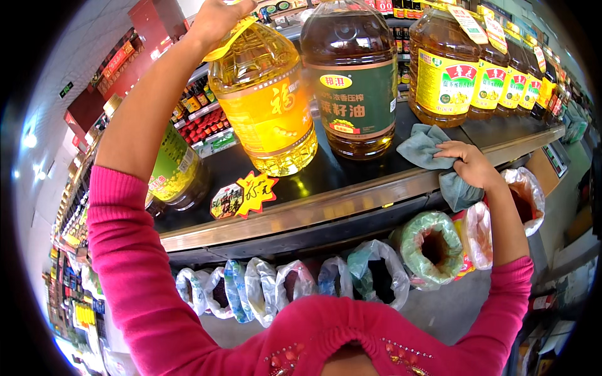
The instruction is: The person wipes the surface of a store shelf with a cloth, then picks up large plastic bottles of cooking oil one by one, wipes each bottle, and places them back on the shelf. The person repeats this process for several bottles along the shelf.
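My left hand [223, 19] is closed on the yellow handle at the top of a large plastic bottle of golden cooking oil [268, 113], which leans a little to one side. Right of that bottle stands a dark oil bottle with a green label [357, 98]. My right hand [465, 162] grips a grey-green cloth [425, 145] at the shelf's front edge; part of the cloth hangs over the edge. A yellow starburst price card [256, 191] lies on the black shelf [324, 176] below the golden bottle.
Several oil bottles with yellow labels [447, 84] line the shelf at the right. A green-labelled bottle [176, 164] stands under my left forearm. Below the shelf's metal edge [282, 216] are several open sacks lined with plastic [432, 249]. Stocked store shelves stand behind.
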A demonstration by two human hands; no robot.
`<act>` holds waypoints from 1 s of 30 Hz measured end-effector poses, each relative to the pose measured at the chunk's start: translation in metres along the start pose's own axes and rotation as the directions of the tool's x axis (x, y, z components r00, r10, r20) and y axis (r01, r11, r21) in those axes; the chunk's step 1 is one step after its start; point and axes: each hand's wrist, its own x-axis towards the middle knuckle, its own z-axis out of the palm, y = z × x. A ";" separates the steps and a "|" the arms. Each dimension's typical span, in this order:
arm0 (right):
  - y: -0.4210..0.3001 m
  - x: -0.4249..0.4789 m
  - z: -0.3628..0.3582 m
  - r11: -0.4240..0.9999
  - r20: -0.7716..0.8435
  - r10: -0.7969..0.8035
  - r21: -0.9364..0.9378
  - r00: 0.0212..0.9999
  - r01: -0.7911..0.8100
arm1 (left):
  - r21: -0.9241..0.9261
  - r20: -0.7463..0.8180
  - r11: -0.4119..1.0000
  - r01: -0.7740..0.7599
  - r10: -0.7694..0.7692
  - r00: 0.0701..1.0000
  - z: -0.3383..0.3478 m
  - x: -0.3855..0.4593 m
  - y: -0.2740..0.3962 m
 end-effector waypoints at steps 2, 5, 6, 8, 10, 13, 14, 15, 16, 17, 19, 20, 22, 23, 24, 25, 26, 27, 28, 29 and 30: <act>-0.005 -0.002 0.004 1.000 -0.036 0.012 0.001 0.999 -0.012 | 0.076 -0.016 0.996 -0.041 0.042 0.999 0.002 -0.008 0.002; 0.000 -0.003 0.005 1.000 -0.050 -0.001 -0.012 0.999 0.000 | -0.061 0.038 0.998 0.025 -0.022 0.999 0.004 -0.017 0.008; 0.001 -0.003 0.007 1.000 -0.058 -0.011 -0.015 0.998 0.011 | -0.080 0.063 0.996 0.044 -0.039 0.997 0.000 -0.018 0.008; 0.002 -0.002 0.008 1.000 -0.063 -0.030 0.003 0.998 0.030 | -0.092 0.111 0.994 0.056 -0.045 0.993 -0.003 -0.021 0.007; 0.001 -0.002 0.006 0.999 -0.077 -0.045 -0.003 0.996 0.045 | 0.160 0.151 0.987 0.027 -0.052 0.987 -0.011 -0.016 0.014; -0.004 -0.004 0.008 1.000 -0.089 -0.025 0.000 0.996 0.026 | 0.516 0.091 0.844 -0.143 0.112 0.990 -0.011 -0.014 0.026; -0.005 -0.005 0.007 1.000 -0.079 -0.014 -0.004 0.997 0.014 | 0.637 0.052 0.742 -0.208 0.228 0.972 -0.012 -0.007 0.025; -0.007 -0.003 0.008 1.000 -0.078 -0.020 -0.009 0.997 0.020 | 0.748 0.024 0.617 -0.244 0.342 0.939 -0.015 -0.005 0.027; -0.004 -0.004 0.008 1.000 -0.082 -0.013 -0.012 0.997 0.012 | 0.700 0.006 0.639 -0.319 0.442 0.897 0.002 -0.012 0.048; -0.002 -0.006 0.008 1.000 -0.085 -0.005 -0.015 0.996 0.004 | 0.654 0.017 0.656 -0.376 0.485 0.874 0.020 -0.013 0.064; -0.002 -0.006 0.009 1.000 -0.099 -0.006 -0.021 0.995 0.004 | 0.373 0.076 0.836 -0.403 0.405 0.911 0.052 -0.018 0.088; -0.002 -0.006 0.010 1.000 -0.113 -0.008 -0.031 0.994 0.005 | 0.332 0.104 0.874 -0.356 0.341 0.934 0.068 -0.014 0.094; 0.004 -0.002 0.015 0.997 -0.157 -0.073 -0.045 0.985 0.067 | 0.268 0.154 0.934 -0.235 0.199 0.968 0.092 0.000 0.096; 0.007 -0.003 0.019 0.994 -0.184 -0.101 -0.049 0.978 0.093 | 0.218 0.157 0.958 -0.188 0.155 0.975 0.103 0.002 0.095; 0.008 -0.002 0.024 0.991 -0.213 -0.133 -0.056 0.968 0.124 | 0.170 0.159 0.975 -0.141 0.114 0.981 0.114 0.005 0.092; 0.008 -0.005 0.025 0.987 -0.239 -0.156 -0.066 0.958 0.144 | 0.111 0.169 0.990 -0.092 0.072 0.983 0.124 0.005 0.092; 0.006 -0.007 0.025 0.970 -0.285 -0.242 -0.103 0.927 0.222 | 0.169 0.139 0.980 -0.109 0.086 0.987 0.129 0.005 0.091; 0.007 -0.010 0.025 0.968 -0.304 -0.246 -0.118 0.920 0.220 | 0.226 0.112 0.966 -0.123 0.099 0.989 0.133 0.003 0.092; 0.008 -0.011 0.026 0.967 -0.322 -0.251 -0.133 0.913 0.219 | 0.285 0.085 0.949 -0.134 0.114 0.990 0.136 0.001 0.093; 0.009 -0.011 0.025 0.964 -0.339 -0.257 -0.147 0.905 0.219 | 0.286 0.057 0.950 -0.125 0.114 0.992 0.140 -0.002 0.094; 0.005 -0.007 0.021 0.987 -0.410 -0.117 0.051 0.905 0.150 | 0.290 0.023 0.950 -0.120 0.118 0.993 0.140 -0.003 0.097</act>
